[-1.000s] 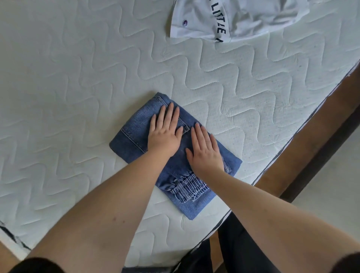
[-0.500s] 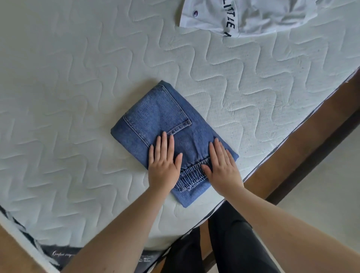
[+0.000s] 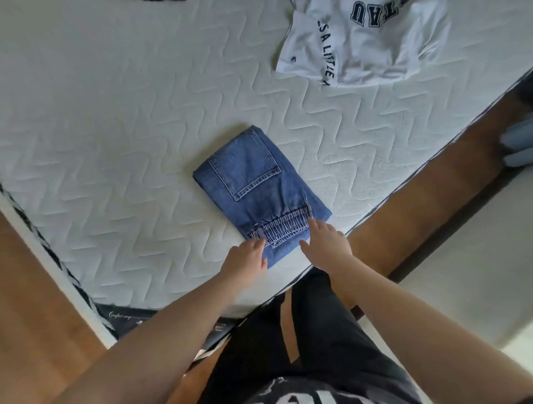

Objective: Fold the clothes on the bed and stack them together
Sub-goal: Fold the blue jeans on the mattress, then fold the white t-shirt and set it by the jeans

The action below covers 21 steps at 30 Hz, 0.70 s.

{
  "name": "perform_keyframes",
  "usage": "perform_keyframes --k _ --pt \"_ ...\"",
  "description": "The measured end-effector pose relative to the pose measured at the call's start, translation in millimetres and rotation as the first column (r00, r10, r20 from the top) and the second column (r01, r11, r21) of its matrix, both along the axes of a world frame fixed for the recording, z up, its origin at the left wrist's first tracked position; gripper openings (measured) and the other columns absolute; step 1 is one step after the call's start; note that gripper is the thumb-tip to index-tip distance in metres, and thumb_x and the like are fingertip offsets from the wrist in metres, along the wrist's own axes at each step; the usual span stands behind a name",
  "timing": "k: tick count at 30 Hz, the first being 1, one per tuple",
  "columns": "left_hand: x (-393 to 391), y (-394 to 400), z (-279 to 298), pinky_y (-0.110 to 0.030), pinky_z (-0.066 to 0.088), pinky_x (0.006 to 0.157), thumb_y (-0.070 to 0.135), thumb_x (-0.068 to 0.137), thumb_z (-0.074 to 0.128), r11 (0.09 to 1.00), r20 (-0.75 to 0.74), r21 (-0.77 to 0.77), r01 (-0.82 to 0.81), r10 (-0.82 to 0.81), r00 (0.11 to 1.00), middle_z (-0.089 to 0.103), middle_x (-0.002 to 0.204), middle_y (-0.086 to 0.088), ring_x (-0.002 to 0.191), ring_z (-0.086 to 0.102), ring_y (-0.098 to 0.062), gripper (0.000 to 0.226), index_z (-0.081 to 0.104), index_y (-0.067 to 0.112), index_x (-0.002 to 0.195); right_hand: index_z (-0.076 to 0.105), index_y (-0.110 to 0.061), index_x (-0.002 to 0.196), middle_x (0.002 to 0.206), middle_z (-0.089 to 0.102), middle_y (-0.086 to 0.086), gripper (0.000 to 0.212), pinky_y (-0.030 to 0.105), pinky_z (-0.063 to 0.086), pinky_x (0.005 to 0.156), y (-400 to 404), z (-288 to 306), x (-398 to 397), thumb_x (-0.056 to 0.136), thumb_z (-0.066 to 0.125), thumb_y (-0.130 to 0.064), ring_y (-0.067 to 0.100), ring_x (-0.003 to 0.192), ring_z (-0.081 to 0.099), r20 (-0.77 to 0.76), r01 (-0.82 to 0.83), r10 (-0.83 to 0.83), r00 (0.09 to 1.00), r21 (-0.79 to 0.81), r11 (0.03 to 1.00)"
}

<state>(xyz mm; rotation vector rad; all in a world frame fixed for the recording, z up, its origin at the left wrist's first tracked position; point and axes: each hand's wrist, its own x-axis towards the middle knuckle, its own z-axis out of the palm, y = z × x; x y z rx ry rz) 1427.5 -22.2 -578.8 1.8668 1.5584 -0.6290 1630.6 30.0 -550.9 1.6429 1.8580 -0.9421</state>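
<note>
A folded pair of blue jeans lies on the white quilted mattress, close to its near edge, back pocket up and elastic waistband toward me. My left hand touches the near left corner of the jeans with its fingertips. My right hand rests its fingertips on the near right part, by the waistband. Both hands have straight, relaxed fingers and hold nothing. An unfolded white T-shirt with dark lettering lies at the far right of the mattress.
The mattress edge runs diagonally on the right, with the brown wooden bed frame beside it. My dark trousers stand against the near corner. A dark item peeks in at the top edge.
Both hands slid back over the jeans toward me, from the middle to the near waistband edge. The view shifted, showing more of the white T-shirt.
</note>
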Motion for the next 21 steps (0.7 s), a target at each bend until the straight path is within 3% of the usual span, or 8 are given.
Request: perform_keyframes --k 4,7,11,13,17,21 --pt "-2.6 11.4 69.1 -0.040 0.044 0.095 0.031 0.099 0.047 0.982 0.175 0.179 -0.055 0.023 0.984 0.053 0.137 -0.007 0.121 0.052 -0.027 0.049 0.043 0.013 0.144 0.011 -0.019 0.154 0.155 0.031 0.004 0.064 0.042 0.037 0.105 -11.3 72.7 3.9 0.100 0.039 -0.040 0.028 0.133 0.043 -0.052 0.096 -0.091 0.995 0.114 0.989" --pt "-5.8 14.7 126.3 -0.043 0.049 0.090 0.027 0.094 0.057 0.933 0.280 0.357 -0.035 -0.072 0.957 0.061 0.127 -0.012 0.112 0.060 -0.031 0.046 0.054 0.006 0.136 0.016 -0.019 0.153 0.152 0.037 0.002 0.062 0.040 0.036 0.105 -18.5 127.1 12.2 0.100 0.041 -0.039 0.026 0.131 0.046 -0.085 0.116 -0.099 0.991 0.234 0.965" --pt "-7.0 18.0 192.9 -0.046 0.049 0.091 0.041 0.094 0.043 0.841 0.185 0.538 0.060 -0.186 0.965 0.062 0.123 -0.011 0.113 0.059 -0.031 0.054 0.055 0.007 0.135 0.029 -0.016 0.151 0.155 0.037 0.001 0.059 0.037 0.023 0.117 -34.0 193.1 29.7 0.099 0.043 -0.039 0.021 0.143 0.033 -0.057 0.046 -0.023 0.998 0.448 0.893" --pt "1.6 20.7 218.2 -0.048 0.046 0.096 0.046 0.094 0.038 0.809 0.145 0.579 0.105 -0.228 0.963 0.060 0.127 -0.010 0.119 0.055 -0.032 0.057 0.056 0.009 0.134 0.032 -0.014 0.152 0.156 0.036 0.004 0.058 0.038 0.013 0.121 -47.4 216.1 41.8 0.100 0.044 -0.037 0.023 0.147 0.026 -0.005 0.009 -0.008 1.000 0.506 0.862" --pt "24.3 22.6 252.9 -0.050 0.041 0.105 0.051 0.094 0.031 0.769 0.160 0.625 0.132 -0.293 0.943 0.057 0.135 -0.010 0.128 0.051 -0.033 0.062 0.055 0.012 0.137 0.046 -0.008 0.144 0.148 0.047 0.009 0.053 0.041 0.016 0.121 -70.7 247.6 60.2 0.096 0.054 -0.030 0.027 0.143 0.035 -0.017 0.060 -0.062 0.998 0.603 0.796" --pt "53.4 22.9 264.6 -0.044 0.027 0.115 0.054 0.098 0.025 0.798 0.160 0.569 0.199 -0.344 0.925 0.038 0.152 -0.007 0.142 0.031 -0.029 0.065 0.036 0.018 0.150 0.039 -0.014 0.148 0.154 0.039 0.003 0.054 0.034 0.016 0.121 -84.8 250.2 77.3 0.098 0.049 -0.031 0.020 0.145 0.030 -0.073 0.162 -0.147 0.986 0.578 0.800"
